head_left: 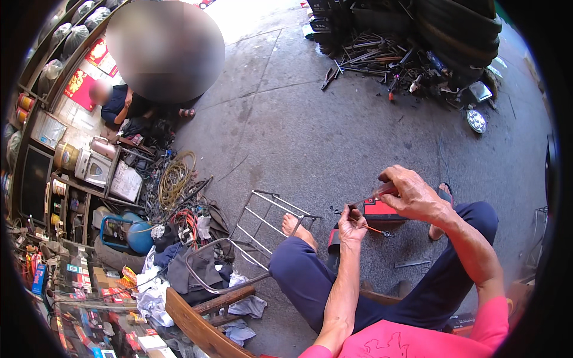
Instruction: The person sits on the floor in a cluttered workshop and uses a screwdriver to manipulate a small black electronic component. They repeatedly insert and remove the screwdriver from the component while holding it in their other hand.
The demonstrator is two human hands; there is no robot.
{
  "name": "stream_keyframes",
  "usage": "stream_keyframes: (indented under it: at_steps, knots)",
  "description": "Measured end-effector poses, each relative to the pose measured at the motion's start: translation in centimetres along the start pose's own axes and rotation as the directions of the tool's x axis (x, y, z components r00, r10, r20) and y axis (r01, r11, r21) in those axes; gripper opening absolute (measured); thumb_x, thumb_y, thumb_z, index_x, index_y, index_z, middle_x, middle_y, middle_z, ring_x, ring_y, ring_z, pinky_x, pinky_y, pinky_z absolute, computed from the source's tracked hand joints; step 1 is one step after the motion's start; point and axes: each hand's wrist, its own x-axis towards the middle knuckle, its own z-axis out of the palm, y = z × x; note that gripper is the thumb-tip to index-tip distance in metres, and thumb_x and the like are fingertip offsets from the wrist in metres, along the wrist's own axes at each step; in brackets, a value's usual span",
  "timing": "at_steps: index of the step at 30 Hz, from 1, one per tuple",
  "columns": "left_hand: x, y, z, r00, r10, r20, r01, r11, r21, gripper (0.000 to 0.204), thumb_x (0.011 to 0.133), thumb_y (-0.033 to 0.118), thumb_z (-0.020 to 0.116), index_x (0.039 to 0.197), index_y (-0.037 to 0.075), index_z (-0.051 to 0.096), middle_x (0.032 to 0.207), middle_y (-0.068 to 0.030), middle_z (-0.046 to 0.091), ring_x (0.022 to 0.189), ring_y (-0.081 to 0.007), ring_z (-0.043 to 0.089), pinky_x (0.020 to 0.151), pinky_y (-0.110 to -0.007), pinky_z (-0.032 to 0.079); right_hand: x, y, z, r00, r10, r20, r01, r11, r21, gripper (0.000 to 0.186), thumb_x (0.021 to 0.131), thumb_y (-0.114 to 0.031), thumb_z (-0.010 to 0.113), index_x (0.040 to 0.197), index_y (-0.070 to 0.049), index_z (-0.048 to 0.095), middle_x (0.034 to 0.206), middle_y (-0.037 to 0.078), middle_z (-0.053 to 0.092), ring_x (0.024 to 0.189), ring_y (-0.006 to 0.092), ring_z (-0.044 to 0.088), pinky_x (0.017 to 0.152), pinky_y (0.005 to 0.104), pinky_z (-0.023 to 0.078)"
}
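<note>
My left hand (352,225) is pinched closed in front of my knees; what its fingertips hold is too small and dark to name. To its right, my right hand (413,192) curls around a dark reddish, handle-like piece (385,189) that points toward the left fingertips. Under and behind both hands, a red and black box (379,207), shaped like a battery, stands on the ground, partly hidden by the right hand. A thin orange lead (375,230) with a metal end runs out beside the left hand. Small dark bits lie on the ground just beyond it.
A metal rack frame (256,224) stands left of my bare foot. Coiled hoses (178,179), cloths and cables pile up farther left, near a blue tank (138,230). Metal scrap (382,53) and tyres (459,30) lie at the far right. Another person (116,104) sits at the far left.
</note>
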Motion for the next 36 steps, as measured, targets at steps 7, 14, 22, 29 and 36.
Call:
stream_keyframes:
  at_steps: [7, 14, 22, 29, 36]
  knots:
    - [-0.8, -0.6, 0.8, 1.000, -0.016, -0.019, 0.016, 1.000, -0.002, 0.012, 0.080, 0.021, 0.067, 0.077, 0.010, 0.061, 0.075, -0.0015, 0.066, 0.058, -0.0086, 0.061, 0.032, -0.019, 0.023, 0.0, -0.4, 0.4, 0.999, -0.003, -0.048, 0.004, 1.000, 0.018, 0.030, 0.075, -0.010, 0.063, 0.098, 0.007, 0.052, 0.088, 0.021, 0.060, 0.083, 0.0352, 0.060, 0.074, 0.0387, 0.047]
    - [-1.2, -1.1, 0.5, 0.999, 0.001, -0.036, 0.005, 0.984, 0.178, 0.024, 0.089, 0.030, 0.053, 0.079, 0.010, 0.060, 0.072, -0.0011, 0.065, 0.058, -0.0080, 0.061, 0.031, -0.020, 0.025, 0.9, 0.7, 1.3, 0.995, -0.079, -0.056, 0.079, 0.997, -0.018, 0.031, 0.075, -0.012, 0.065, 0.097, 0.005, 0.051, 0.075, 0.019, 0.061, 0.074, 0.0334, 0.061, 0.066, 0.0391, 0.046]
    - [-0.5, -2.2, -1.2, 0.974, -0.026, -0.225, 0.082, 0.967, 0.242, 0.020, 0.086, 0.023, 0.058, 0.076, 0.007, 0.060, 0.075, -0.0043, 0.066, 0.067, -0.0119, 0.063, 0.032, -0.019, 0.023, 0.7, 2.5, 1.0, 0.999, 0.008, -0.050, -0.015, 0.989, -0.146, 0.025, 0.078, -0.016, 0.061, 0.091, 0.004, 0.051, 0.079, 0.019, 0.062, 0.079, 0.0337, 0.060, 0.068, 0.0397, 0.046]
    - [-0.3, -2.4, -2.2, 0.974, 0.043, -0.224, 0.042, 0.932, 0.360, 0.010, 0.085, 0.018, 0.058, 0.082, 0.008, 0.062, 0.081, -0.0039, 0.067, 0.074, -0.0143, 0.064, 0.031, -0.018, 0.024, 0.9, 3.7, 2.0, 0.990, -0.020, -0.137, -0.004, 0.984, -0.178, 0.023, 0.076, -0.013, 0.062, 0.080, 0.003, 0.046, 0.072, 0.022, 0.057, 0.075, 0.0398, 0.057, 0.066, 0.0452, 0.045]
    - [-0.4, -2.6, -2.3, 0.977, 0.026, -0.213, 0.058, 0.923, 0.381, 0.012, 0.085, 0.018, 0.056, 0.091, 0.008, 0.060, 0.083, -0.0047, 0.067, 0.077, -0.0164, 0.064, 0.031, -0.019, 0.026, 1.6, 3.5, 2.5, 0.995, 0.026, -0.102, -0.046, 0.977, -0.210, 0.024, 0.079, -0.017, 0.061, 0.079, 0.002, 0.047, 0.076, 0.019, 0.060, 0.074, 0.0373, 0.059, 0.066, 0.0434, 0.045]
